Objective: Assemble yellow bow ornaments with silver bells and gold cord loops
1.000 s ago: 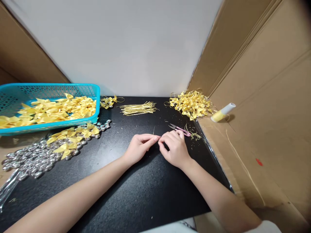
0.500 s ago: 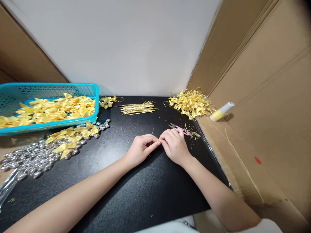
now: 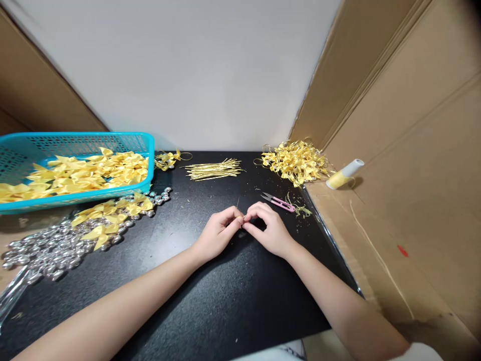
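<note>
Over the black tabletop [image 3: 180, 301], my left hand [image 3: 220, 231] and my right hand [image 3: 268, 228] meet fingertip to fingertip. Both are closed in a pinch on a thin gold cord [image 3: 238, 201], one end of which pokes up above my left fingers. Most of the cord is hidden by the fingertips. Just beyond my right hand lie pink-handled thread snips [image 3: 280, 202], beside a small tangle of cord scraps [image 3: 300, 206]. A bundle of cut gold cords [image 3: 214, 169] rests farther back.
At left, a blue basket [image 3: 151, 165] holds yellow ribbon bows [image 3: 93, 173]. In front of it, more bows lie on silver beads [image 3: 56, 250]. Finished-looking bows with cord loops [image 3: 295, 163] are heaped at back right, near a thread spool [image 3: 344, 174]. Cardboard walls [image 3: 424, 150] stand right.
My right hand has drawn back slightly from the snips, which now show fully. Its fingers are more arched, and both hands still meet at the cord.
</note>
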A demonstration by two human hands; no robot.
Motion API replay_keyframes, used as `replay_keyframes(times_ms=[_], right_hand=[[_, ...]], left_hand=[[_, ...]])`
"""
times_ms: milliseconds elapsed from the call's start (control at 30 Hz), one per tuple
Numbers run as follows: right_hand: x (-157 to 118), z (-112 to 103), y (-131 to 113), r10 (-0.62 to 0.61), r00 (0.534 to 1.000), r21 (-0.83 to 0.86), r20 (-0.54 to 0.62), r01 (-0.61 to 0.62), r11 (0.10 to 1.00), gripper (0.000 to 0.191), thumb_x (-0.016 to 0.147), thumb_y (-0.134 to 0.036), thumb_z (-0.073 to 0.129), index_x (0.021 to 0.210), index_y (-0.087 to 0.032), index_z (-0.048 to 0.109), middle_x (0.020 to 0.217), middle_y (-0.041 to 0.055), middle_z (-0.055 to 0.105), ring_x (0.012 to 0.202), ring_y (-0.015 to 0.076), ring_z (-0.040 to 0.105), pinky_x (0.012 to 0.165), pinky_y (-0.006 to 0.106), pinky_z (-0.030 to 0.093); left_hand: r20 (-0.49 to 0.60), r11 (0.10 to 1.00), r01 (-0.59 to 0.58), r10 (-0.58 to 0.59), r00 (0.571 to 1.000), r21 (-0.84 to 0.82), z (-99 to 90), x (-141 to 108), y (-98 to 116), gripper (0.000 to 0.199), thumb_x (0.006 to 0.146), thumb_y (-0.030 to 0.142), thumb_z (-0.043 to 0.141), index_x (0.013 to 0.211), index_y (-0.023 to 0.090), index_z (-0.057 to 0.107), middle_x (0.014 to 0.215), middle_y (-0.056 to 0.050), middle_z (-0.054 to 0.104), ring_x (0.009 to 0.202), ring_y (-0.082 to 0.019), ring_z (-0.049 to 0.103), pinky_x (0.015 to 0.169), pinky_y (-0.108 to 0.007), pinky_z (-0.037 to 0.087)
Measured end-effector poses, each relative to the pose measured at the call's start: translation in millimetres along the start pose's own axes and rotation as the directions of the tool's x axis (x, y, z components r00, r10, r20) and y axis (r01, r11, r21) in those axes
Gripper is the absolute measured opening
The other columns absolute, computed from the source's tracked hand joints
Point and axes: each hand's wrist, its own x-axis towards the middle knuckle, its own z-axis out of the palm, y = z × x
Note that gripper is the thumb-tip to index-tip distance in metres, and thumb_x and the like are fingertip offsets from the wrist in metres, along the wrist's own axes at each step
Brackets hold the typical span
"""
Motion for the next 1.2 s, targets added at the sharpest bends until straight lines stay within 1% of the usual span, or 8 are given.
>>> replay_keyframes(times_ms=[167,267,367,533,633,767,933,1200], right_hand=[[-1,2,0,-0.020,1.000,-0.079,-0.016,0.019,0.997,0.013,0.085,-0.014,0.063,0.076,-0.021,0.058,0.083,0.0017,0.061,0.084,0.0178,0.056,0.078,0.033,0.045],[-2,2,-2,-0.089,0.995,-0.222,-0.044,0.077,0.972,0.011,0.087,-0.017,0.061,0.077,-0.021,0.059,0.083,0.0022,0.063,0.083,0.0183,0.056,0.078,0.034,0.042],[-4,3,-5,-0.175,0.981,-0.363,-0.080,0.135,0.922,0.011,0.089,-0.019,0.058,0.078,-0.021,0.061,0.083,0.0029,0.066,0.082,0.0185,0.057,0.078,0.034,0.040],[-5,6,-7,-0.258,0.961,-0.469,-0.101,0.182,0.864,0.015,0.091,-0.021,0.055,0.076,-0.021,0.061,0.081,0.0029,0.068,0.079,0.0178,0.058,0.077,0.034,0.038],[-4,6,-7,-0.300,0.946,-0.482,-0.123,0.207,0.851,0.016,0.091,-0.020,0.056,0.076,-0.020,0.061,0.080,0.0027,0.069,0.077,0.0172,0.058,0.076,0.034,0.038],[-4,7,-8,-0.316,0.935,-0.472,-0.164,0.207,0.857,0.015,0.090,-0.020,0.058,0.076,-0.020,0.061,0.080,0.0026,0.069,0.076,0.0172,0.059,0.076,0.034,0.038],[-4,7,-7,-0.254,0.952,-0.438,-0.171,0.158,0.885,0.015,0.093,-0.021,0.056,0.078,-0.021,0.061,0.081,0.0027,0.068,0.078,0.0176,0.059,0.077,0.034,0.038],[-4,9,-7,-0.153,0.976,-0.344,-0.153,0.092,0.934,0.014,0.094,-0.020,0.052,0.083,-0.021,0.060,0.085,0.0029,0.067,0.081,0.0179,0.060,0.078,0.035,0.038]], left_hand=[[-0.034,0.997,0.057,-0.059,0.998,-0.059,0.7,1,3,0.025,0.088,0.033,0.052,0.069,0.017,0.056,0.068,0.002,0.058,0.067,-0.013,0.052,0.067,-0.024,0.041],[-0.056,0.992,0.079,-0.085,0.995,-0.102,1.0,3,6,0.022,0.084,0.027,0.051,0.065,0.017,0.056,0.067,0.001,0.060,0.068,-0.013,0.055,0.070,-0.025,0.043],[-0.065,0.987,0.102,-0.110,0.992,-0.126,0.8,5,8,0.019,0.077,0.021,0.048,0.060,0.018,0.055,0.061,0.002,0.060,0.063,-0.013,0.055,0.068,-0.026,0.044],[-0.063,0.967,0.155,-0.171,0.983,-0.200,0.3,9,11,0.018,0.069,0.020,0.048,0.052,0.018,0.053,0.055,0.002,0.059,0.060,-0.013,0.054,0.066,-0.026,0.045],[-0.028,0.943,0.199,-0.214,0.976,-0.267,-0.4,10,11,0.018,0.067,0.020,0.049,0.049,0.017,0.054,0.055,0.001,0.059,0.061,-0.012,0.053,0.066,-0.025,0.044],[0.086,0.883,0.297,-0.286,0.954,-0.363,-2.3,13,12,0.019,0.065,0.021,0.051,0.046,0.017,0.054,0.058,-0.002,0.061,0.062,-0.013,0.053,0.065,-0.026,0.044],[0.195,0.804,0.397,-0.346,0.918,-0.442,-4.1,16,11,0.020,0.065,0.022,0.054,0.046,0.016,0.054,0.062,-0.004,0.062,0.065,-0.014,0.055,0.065,-0.027,0.044],[0.273,0.733,0.453,-0.361,0.892,-0.508,-6.8,17,12,0.020,0.068,0.020,0.056,0.049,0.016,0.051,0.064,-0.004,0.059,0.067,-0.014,0.054,0.065,-0.027,0.045]])
